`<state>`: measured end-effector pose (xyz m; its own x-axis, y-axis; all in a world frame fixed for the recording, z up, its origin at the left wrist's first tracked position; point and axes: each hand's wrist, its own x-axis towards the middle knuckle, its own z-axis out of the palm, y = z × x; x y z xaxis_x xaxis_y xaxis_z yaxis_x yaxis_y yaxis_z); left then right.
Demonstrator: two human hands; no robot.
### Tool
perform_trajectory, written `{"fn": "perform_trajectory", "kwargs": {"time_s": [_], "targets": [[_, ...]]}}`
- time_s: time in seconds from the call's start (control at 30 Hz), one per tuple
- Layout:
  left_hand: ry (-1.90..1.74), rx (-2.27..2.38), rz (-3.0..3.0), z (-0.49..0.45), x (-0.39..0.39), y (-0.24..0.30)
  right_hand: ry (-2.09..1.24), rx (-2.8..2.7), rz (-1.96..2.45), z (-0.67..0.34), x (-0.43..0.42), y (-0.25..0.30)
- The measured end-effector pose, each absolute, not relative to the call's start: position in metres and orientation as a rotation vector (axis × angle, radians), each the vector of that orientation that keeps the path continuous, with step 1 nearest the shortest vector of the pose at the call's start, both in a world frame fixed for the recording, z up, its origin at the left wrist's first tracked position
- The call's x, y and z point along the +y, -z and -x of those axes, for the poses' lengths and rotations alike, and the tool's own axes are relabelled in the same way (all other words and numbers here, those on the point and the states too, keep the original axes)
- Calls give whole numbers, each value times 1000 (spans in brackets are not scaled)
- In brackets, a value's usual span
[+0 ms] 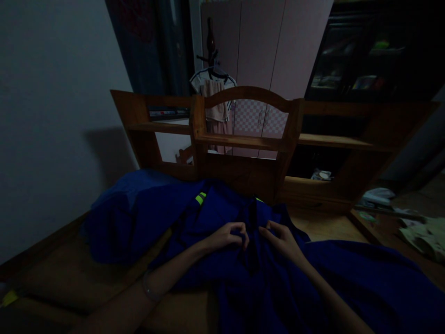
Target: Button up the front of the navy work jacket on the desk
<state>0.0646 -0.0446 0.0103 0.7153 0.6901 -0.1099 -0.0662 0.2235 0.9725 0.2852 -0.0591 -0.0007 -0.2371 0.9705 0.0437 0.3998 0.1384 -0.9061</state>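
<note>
A dark blue jacket (215, 211) with yellow-green strips lies spread in front of me, its sleeves reaching out to both sides. My left hand (229, 235) is closed at the jacket's front, fingers curled and the thumb near them, on the cloth left of the middle opening. Just across that opening, my right hand (281, 237) pinches cloth between thumb and fingers. A short gap separates the two hands. The dim light hides exactly how much fabric each hand holds. A bracelet circles my left wrist.
Behind the jacket stands a wooden shelf unit (243, 144) with an arched top. A lighter blue cloth (139, 183) lies at the left by the white wall (52, 116). Clothes (213, 88) hang on a stand farther back. A pale cloth (426, 234) lies at far right.
</note>
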Motion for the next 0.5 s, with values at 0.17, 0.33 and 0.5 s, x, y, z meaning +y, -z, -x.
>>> {"fn": "perform_trajectory", "kwargs": {"time_s": [0.17, 0.33, 0.5], "targets": [[-567, 601, -1246, -64, -44, -10, -1051, -1771, 1327, -285, -61, 0], [-565, 604, -1225, -64, -45, -11, -1038, -1790, 1332, -284, -60, -2], [-569, 593, -1221, -64, -45, -11, -1011, -1797, 1352, -283, -60, -1]]}}
